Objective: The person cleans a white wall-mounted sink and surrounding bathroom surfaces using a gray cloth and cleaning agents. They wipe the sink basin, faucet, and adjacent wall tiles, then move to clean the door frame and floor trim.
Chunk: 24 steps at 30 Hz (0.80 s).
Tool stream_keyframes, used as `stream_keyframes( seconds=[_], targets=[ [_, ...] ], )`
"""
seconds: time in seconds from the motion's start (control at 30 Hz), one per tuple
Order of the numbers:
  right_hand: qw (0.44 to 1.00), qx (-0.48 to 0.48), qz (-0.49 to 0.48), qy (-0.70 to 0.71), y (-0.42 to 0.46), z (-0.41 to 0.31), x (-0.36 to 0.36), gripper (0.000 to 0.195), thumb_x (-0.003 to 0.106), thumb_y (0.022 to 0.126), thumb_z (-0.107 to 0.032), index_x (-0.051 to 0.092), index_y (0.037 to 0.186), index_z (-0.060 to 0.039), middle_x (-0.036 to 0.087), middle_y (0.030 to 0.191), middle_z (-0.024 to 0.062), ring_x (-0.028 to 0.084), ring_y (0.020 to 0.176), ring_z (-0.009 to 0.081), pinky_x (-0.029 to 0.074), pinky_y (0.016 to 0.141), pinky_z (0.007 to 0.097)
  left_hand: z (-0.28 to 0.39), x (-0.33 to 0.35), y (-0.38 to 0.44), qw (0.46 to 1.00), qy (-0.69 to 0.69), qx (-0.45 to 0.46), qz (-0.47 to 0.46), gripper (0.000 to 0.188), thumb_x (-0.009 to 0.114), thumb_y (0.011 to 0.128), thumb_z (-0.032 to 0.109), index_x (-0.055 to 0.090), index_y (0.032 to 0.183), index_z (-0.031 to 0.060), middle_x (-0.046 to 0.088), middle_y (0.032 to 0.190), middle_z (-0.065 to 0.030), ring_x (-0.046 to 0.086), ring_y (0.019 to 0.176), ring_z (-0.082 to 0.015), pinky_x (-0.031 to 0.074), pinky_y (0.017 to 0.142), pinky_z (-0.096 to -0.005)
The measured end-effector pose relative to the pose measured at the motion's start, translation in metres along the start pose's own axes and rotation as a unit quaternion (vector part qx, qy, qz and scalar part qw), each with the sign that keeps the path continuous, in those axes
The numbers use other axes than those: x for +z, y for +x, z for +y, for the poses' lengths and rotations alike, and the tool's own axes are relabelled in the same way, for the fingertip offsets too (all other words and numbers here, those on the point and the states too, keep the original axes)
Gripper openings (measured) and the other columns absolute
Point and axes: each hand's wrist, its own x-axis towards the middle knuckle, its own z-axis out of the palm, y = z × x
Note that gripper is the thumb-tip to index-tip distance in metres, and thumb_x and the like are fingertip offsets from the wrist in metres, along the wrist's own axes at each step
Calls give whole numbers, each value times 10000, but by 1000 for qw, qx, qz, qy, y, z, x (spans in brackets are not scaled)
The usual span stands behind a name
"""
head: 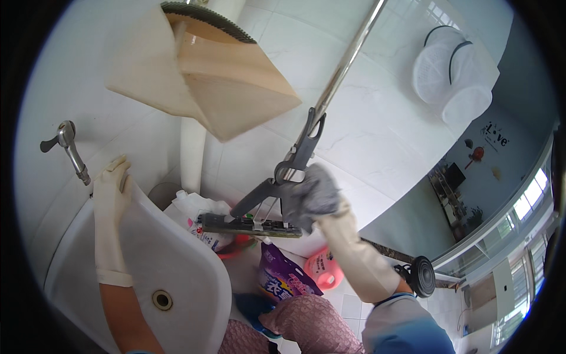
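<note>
My left hand (112,181), in a pale rubber glove, rests on the back rim of a white ceramic sink (212,283) below a metal tap (70,148). It holds nothing I can make out. My right hand (336,212), gloved alike, has a grey cloth (316,192) bunched in it. The cloth lies against the grey joint of a squeeze mop (298,152), whose metal pole slants up to the right and whose flat head hangs low. The cloth hides my right fingers.
A cream dustpan (239,84) hangs in front of a white pipe (193,155). White mesh baskets (466,104) hang on the tiled wall. Under the mop stand a purple detergent bag (283,274), a pink bottle (325,267) and a white bottle (185,203).
</note>
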Motion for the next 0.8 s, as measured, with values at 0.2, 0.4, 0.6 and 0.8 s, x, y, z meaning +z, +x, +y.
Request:
stream_keyframes(
  seconds=[0.2,0.4,0.6,0.8],
  targets=[
    [817,-306,333,-359,90,59,-205,325,682,923,-81,628,1243,-65,579,1186,146,609,1076,301,503,901,435,51,17,-15,989,-144,-39,-6,220,654,967,7,752,1163,-16,728,1329,-213,684,1238,-394,534,1083,-472],
    [749,-250,104,-605,68,121,-84,479,551,1041,-180,612,1515,-198,448,1681,122,380,1557,362,280,1301,507,235,26,-8,908,-357,178,-127,232,670,969,23,775,1175,26,761,1286,-132,665,1240,-354,521,1067,-445],
    [785,-267,150,-539,-21,231,-110,375,698,935,-185,758,1304,-203,642,1460,4,605,1347,209,467,1147,397,315,71,-5,880,-404,200,-148,237,668,968,31,780,1176,43,779,1247,-124,690,1199,-350,528,1062,-449],
    [682,-238,522,-453,-15,147,-262,578,705,816,-9,655,1392,-23,559,1495,244,541,1321,470,446,1109,556,348,97,-8,873,-422,125,-209,252,646,988,29,794,1187,70,780,1282,-78,705,1186,-264,567,998,-375]
  ],
)
